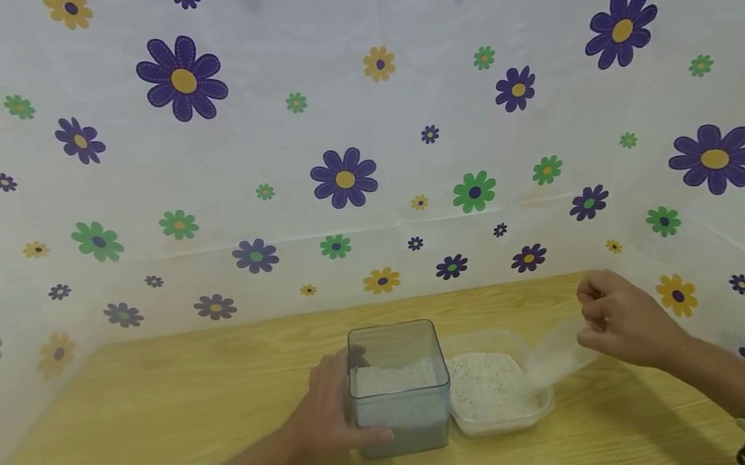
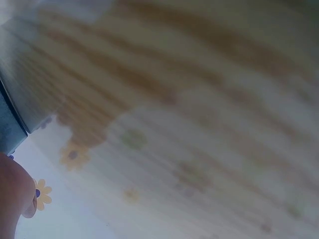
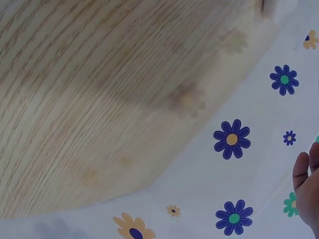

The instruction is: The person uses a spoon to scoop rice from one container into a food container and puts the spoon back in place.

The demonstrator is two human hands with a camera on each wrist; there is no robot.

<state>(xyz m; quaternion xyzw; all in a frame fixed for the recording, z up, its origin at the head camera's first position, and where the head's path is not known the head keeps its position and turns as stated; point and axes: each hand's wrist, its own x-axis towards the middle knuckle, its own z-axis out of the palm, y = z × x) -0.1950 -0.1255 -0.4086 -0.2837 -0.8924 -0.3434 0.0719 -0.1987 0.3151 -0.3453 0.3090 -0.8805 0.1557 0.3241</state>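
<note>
My left hand (image 1: 326, 406) grips a square, see-through grey container (image 1: 403, 425) from its left side, thumb across the front and fingers toward the back. White, grainy or powdery stuff (image 1: 395, 377) lies inside it. Just to its right stands a clear plastic tub (image 1: 502, 426), holding a heap of similar white stuff (image 1: 488, 385). Over the tub's right side, my right hand (image 1: 633, 324) pinches a translucent, scoop-like piece (image 1: 559, 353), its lower end down at the heap. In the left wrist view only part of the container (image 2: 10, 124) shows; the right wrist view shows only some fingers (image 3: 301, 172).
Both containers stand on a wood-grain table (image 1: 214, 394). A white sheet printed with flowers (image 1: 285, 144) hangs behind the table and along both sides. The right forearm's shadow falls on the tabletop at the right.
</note>
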